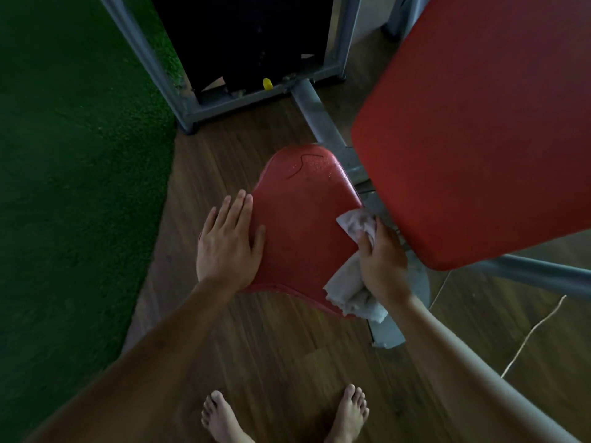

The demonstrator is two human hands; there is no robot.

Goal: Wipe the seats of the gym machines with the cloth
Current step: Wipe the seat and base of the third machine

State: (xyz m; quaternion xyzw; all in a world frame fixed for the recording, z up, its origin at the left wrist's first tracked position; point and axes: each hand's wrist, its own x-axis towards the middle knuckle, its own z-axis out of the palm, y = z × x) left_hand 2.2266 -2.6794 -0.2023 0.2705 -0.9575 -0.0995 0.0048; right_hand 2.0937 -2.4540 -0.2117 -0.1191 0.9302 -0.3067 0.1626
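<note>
A small red padded seat point(303, 225) of a gym machine sits in the middle of the view, with a curved crack near its far end. My left hand point(228, 241) lies flat on the seat's left edge, fingers spread, holding nothing. My right hand point(382, 263) grips a crumpled grey cloth point(355, 295) against the seat's right edge; part of the cloth sticks out above the fingers and part hangs below the palm. A larger red back pad point(473, 123) rises at the upper right, above the seat.
The grey metal frame point(323, 119) runs from the seat to a dark weight stack point(243, 36) with a yellow pin point(267, 83). Green turf point(73, 155) covers the left side. The floor is wood plank point(287, 353). My bare feet stand below. A thin cord point(534, 330) lies at right.
</note>
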